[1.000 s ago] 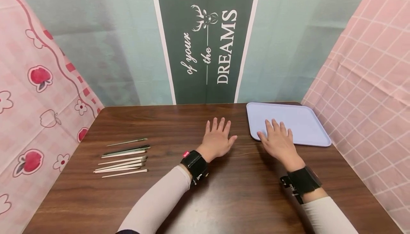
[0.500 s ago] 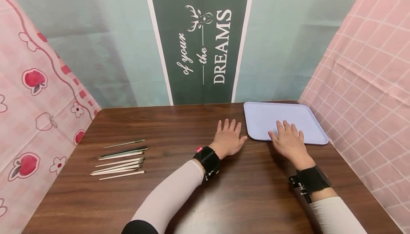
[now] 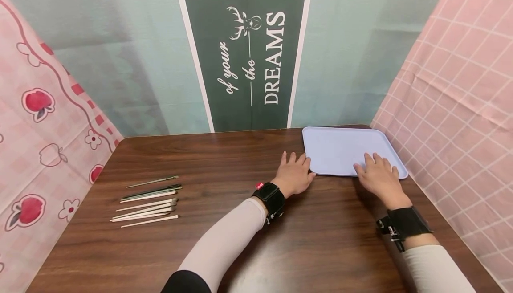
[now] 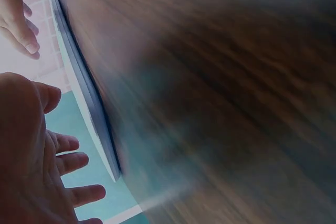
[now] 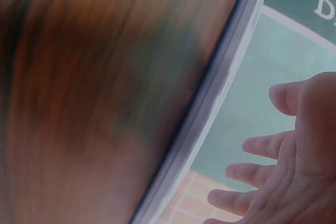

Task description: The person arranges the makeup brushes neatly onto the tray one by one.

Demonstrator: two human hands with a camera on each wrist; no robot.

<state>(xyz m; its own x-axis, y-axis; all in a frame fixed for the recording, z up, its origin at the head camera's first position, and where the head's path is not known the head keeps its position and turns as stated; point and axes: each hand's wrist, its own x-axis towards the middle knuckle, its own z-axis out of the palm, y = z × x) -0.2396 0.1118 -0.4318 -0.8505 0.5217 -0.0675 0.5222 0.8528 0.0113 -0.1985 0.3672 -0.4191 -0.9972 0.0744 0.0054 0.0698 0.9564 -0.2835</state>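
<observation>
A pale lavender tray (image 3: 336,148) lies at the back right of the wooden table. Beside its near left corner is my left hand (image 3: 294,176), palm down with fingers spread; the left wrist view shows a gap between those fingers and the tray's edge (image 4: 86,95). My right hand (image 3: 380,181) hovers over the near right part of the rim, fingers extended and holding nothing. In the right wrist view its fingers (image 5: 262,174) stand apart from the tray's side (image 5: 210,103). Several thin brushes (image 3: 144,210), pale and dark green, lie in a loose row on the left.
The brown table (image 3: 224,164) ends at a green cloth backdrop (image 3: 250,115) with white lettering. Pink cloths hang at both sides, a checked one (image 3: 453,106) close to the tray's right end and a fruit-patterned one (image 3: 52,128) on the left.
Both hands have moved to the right, the left one up to the tray's near left corner and the right one along its near edge. The head view has shifted slightly. The brushes have stayed put.
</observation>
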